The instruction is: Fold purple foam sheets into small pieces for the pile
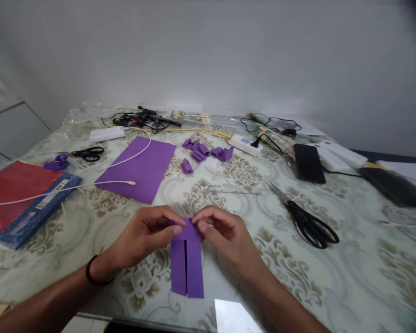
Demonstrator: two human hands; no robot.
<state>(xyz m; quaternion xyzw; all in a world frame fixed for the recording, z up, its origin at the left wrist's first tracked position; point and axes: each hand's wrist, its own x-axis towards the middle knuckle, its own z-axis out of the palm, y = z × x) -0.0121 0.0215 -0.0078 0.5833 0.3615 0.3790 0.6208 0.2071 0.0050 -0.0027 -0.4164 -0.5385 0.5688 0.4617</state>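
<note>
A folded piece of purple paper [194, 270] lies near the table's front edge, with a dark slit running up its middle from the lower end. My left hand [149, 231] pinches its upper left corner between thumb and fingers. At the upper right corner, my right hand [225, 233] grips the same paper with its thumb and fingertips. Both hands rest close together over the folded top end. Beyond them lies a stack of purple sheets [138, 169], and several small folded purple paper pieces [199, 151] sit farther back.
Black-handled scissors [308, 222] lie at the right, a smaller pair [88, 153] at the left. A red and blue paper pack [24, 199] has a white cable [100, 183] across it. Phones [308, 163], a power strip [246, 144] and a black cable bundle [142, 119] stand toward the back.
</note>
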